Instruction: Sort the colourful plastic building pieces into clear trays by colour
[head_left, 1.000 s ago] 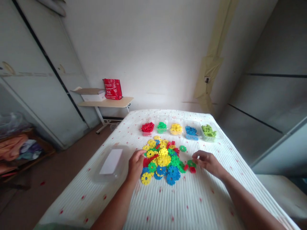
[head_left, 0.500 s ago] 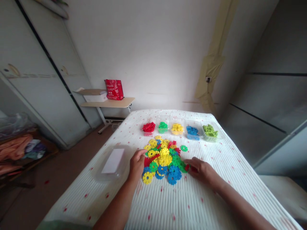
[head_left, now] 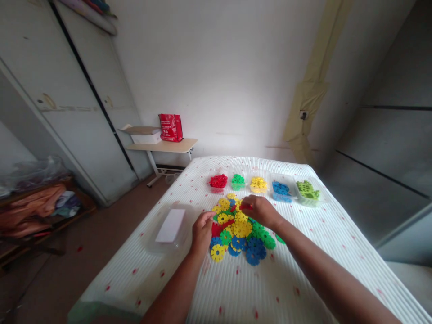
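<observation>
A heap of notched plastic discs (head_left: 242, 228) in yellow, green and blue lies on the table, with red pieces (head_left: 216, 230) among them. At the heap's left edge is my left hand (head_left: 201, 231), its fingers curled against the red pieces; its palm side is hidden. Above the back of the heap, my right hand (head_left: 261, 210) pinches a red plastic piece (head_left: 246, 206). The hand and forearm cover part of the heap's right side.
Behind the heap stand clear tubs of red (head_left: 218, 181), green (head_left: 238, 181), yellow (head_left: 258, 184), blue (head_left: 281, 191) and light green pieces (head_left: 308, 191). At left, a clear plastic lid or tray (head_left: 151, 243) has a white rectangle (head_left: 171, 225) on it. A ribbed, spotted cloth (head_left: 243, 288) covers the table.
My right hand has moved left and away from me, from the heap's right edge to over its back, with a red piece in its fingers. The left hand stays beside the heap.
</observation>
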Demonstrator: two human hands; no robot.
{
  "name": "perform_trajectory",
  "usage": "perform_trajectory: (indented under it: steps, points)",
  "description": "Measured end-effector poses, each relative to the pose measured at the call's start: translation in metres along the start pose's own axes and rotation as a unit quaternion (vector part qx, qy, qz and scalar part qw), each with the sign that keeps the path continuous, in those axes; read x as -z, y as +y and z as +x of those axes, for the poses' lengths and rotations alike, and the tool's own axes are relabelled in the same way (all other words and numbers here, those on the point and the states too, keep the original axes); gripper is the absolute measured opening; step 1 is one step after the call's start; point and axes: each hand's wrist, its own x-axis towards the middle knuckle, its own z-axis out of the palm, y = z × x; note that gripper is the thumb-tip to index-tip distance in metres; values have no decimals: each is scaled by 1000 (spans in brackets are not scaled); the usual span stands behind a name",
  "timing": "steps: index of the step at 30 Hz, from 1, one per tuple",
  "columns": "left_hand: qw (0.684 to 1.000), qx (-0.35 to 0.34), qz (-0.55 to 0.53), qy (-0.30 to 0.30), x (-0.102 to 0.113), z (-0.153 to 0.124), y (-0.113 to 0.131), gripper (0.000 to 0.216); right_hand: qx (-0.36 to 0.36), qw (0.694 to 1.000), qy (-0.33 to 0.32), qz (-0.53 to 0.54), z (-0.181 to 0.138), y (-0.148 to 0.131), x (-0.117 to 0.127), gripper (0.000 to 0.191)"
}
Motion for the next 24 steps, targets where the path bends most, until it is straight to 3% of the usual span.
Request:
perform_trajectory:
  steps: [6, 11, 17, 24]
  points:
    - [1000, -16, 16, -2, 1, 1, -5, 23, -66, 996, 49, -28, 106, -33, -10, 23]
    - [1000, 1, 5, 4, 1, 1, -7, 21, -76, 994, 75, -19, 140, -40, -24, 36]
    - [1000, -23, 9, -9, 1, 1, -8, 23, -79, 990, 116, -26, 103, -7, -12, 28]
    - [999, -32, 16, -13, 0, 2, -10, 23, -64, 975, 213, -6, 11, 58, -1, 28]
